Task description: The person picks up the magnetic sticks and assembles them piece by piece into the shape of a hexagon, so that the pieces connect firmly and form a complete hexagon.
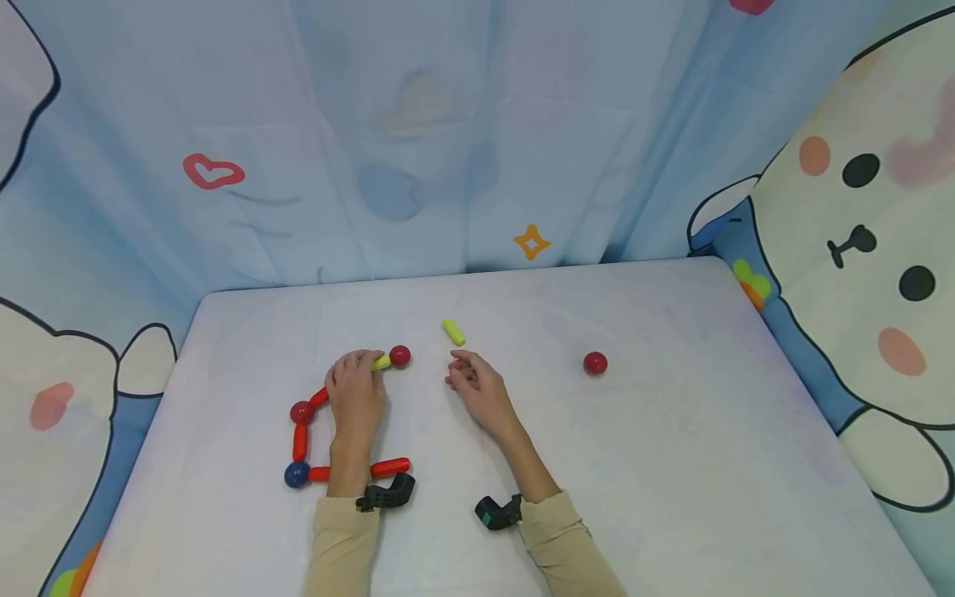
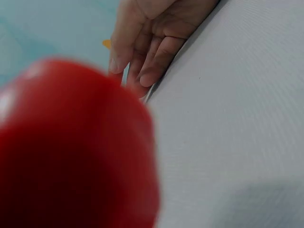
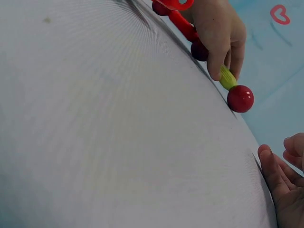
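My left hand (image 1: 356, 400) pinches a yellow-green rod (image 1: 381, 363) with a red ball (image 1: 400, 356) on its far end; the right wrist view shows thumb and fingers on this rod (image 3: 228, 78). From under that hand runs a chain: a short red rod (image 1: 319, 398), a red ball (image 1: 302, 413), an upright-lying red rod (image 1: 300, 443), a blue ball (image 1: 297, 474), then red rods (image 1: 391, 468) passing beneath the wrist, partly hidden. Holding nothing, my right hand (image 1: 481, 393) hovers with loosely bent fingers just below a loose yellow-green rod (image 1: 453, 332).
A single red ball (image 1: 595, 363) lies to the right on the white-covered table (image 1: 671, 464). Behind the table hangs a light blue printed curtain (image 1: 418, 166). A blurred red rod end (image 2: 80, 152) fills much of the left wrist view.
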Tool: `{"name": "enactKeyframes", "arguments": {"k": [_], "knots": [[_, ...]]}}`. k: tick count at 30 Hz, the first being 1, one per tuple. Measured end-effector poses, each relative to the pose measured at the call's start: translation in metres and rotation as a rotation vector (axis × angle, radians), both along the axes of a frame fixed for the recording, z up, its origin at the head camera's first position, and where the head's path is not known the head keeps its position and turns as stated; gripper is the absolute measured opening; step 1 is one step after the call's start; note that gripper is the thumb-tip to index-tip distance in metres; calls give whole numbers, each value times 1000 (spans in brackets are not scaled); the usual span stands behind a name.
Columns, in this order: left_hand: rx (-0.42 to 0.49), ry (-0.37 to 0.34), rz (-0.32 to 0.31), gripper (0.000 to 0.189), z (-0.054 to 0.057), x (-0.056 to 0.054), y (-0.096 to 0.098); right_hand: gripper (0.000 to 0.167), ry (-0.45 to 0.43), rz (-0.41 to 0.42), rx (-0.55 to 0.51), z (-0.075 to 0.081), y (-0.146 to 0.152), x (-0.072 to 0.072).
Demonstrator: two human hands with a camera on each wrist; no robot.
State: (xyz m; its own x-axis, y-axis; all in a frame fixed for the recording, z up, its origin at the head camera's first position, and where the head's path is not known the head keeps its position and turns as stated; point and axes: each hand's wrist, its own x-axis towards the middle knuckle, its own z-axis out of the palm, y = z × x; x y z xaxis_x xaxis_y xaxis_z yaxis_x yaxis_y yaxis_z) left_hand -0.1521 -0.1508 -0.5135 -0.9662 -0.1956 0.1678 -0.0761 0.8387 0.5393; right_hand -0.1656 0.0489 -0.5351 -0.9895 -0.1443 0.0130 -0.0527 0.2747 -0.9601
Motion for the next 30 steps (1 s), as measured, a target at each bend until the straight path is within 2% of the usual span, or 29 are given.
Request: {"name": "enactKeyframes", "arguments": {"k": [5, 8, 17, 19, 22, 26, 30], "knots": [[46, -6, 134, 33, 0, 1, -6, 35, -2, 0, -3, 0, 0, 0], [47, -6, 155, 35, -1, 1, -9, 35, -5, -1, 0, 0, 1, 1], [-7, 11, 82, 42, -2, 2, -11, 35, -2, 1, -23, 1, 1, 1], [-6, 1, 75, 41, -2, 2, -11, 34, 30, -17, -43, 1, 1, 0], [-4, -15, 62, 43, -1, 2, -11, 30, 111, -92, -44, 1, 2, -4], [-23, -23, 31, 52, 0, 0, -9, 27, 193, -196, 43, 3, 3, -10], [-57, -52, -5, 56, 0, -1, -7, 30, 182, -189, 152, 2, 3, -17]]}}
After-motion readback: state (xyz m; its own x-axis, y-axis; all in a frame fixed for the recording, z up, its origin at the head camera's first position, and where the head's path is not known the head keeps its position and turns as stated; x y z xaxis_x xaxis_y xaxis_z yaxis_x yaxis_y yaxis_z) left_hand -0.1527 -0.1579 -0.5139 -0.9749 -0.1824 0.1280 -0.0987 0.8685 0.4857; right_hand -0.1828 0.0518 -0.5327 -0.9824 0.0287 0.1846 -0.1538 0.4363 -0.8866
